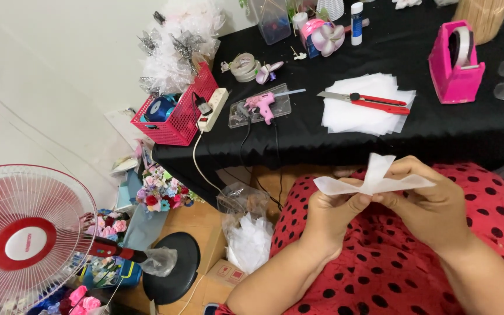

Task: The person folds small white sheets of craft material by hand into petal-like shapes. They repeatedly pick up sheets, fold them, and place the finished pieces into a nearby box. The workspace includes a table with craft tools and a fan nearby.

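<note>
My left hand (pixel 329 211) and my right hand (pixel 433 201) meet over my lap and together pinch a thin white translucent sheet piece (pixel 374 178), folded so that one flap points up and two ends spread sideways. Beneath both hands lies a red garment with black dots (pixel 392 262). On the black table (pixel 438 131) ahead rest a stack of similar white sheets (pixel 368 108) with a red utility knife (pixel 374 102) across it, and a pink glue gun (pixel 261 104) on a clear tray.
A pink tape dispenser (pixel 456 61) stands at the table's right. A red basket (pixel 179 114) and white power strip (pixel 214 108) sit at its left corner. On the floor are a red-and-white fan (pixel 24 242), a black stool (pixel 173 265), flower bouquets (pixel 161 192) and a plastic bag (pixel 249 233).
</note>
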